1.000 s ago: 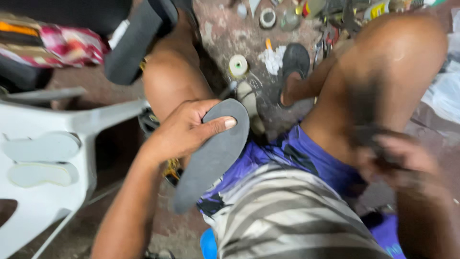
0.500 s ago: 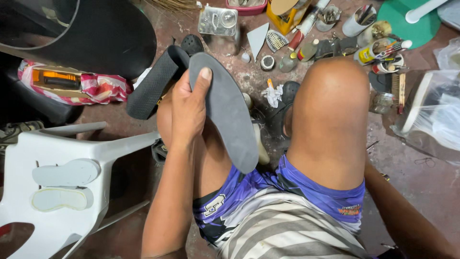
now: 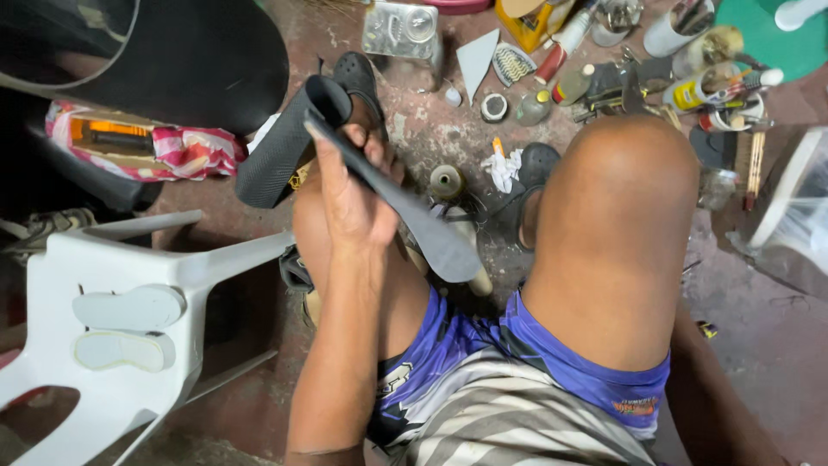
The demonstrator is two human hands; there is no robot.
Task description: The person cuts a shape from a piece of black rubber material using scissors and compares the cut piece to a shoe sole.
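My left hand [image 3: 349, 203] grips a dark grey shoe sole [image 3: 405, 216] and holds it edge-on above my left thigh, its tip pointing down to the right. A rolled black rubber sheet [image 3: 280, 147] stands just behind the hand. My right hand is out of view; only that forearm [image 3: 720, 406] shows at the lower right, behind my right knee [image 3: 625, 216].
A white plastic chair [image 3: 129, 328] with two pale grey soles [image 3: 128, 306] on its seat stands at the left. On the floor beyond my knees lie several glue bottles, cans and tools [image 3: 604, 60], a tape roll [image 3: 446, 181] and black sandals [image 3: 535, 168].
My left hand has lifted the sole from my lap and turned it from flat to edge-on. The view has tipped forward over the tools, and my right hand has dropped out of sight.
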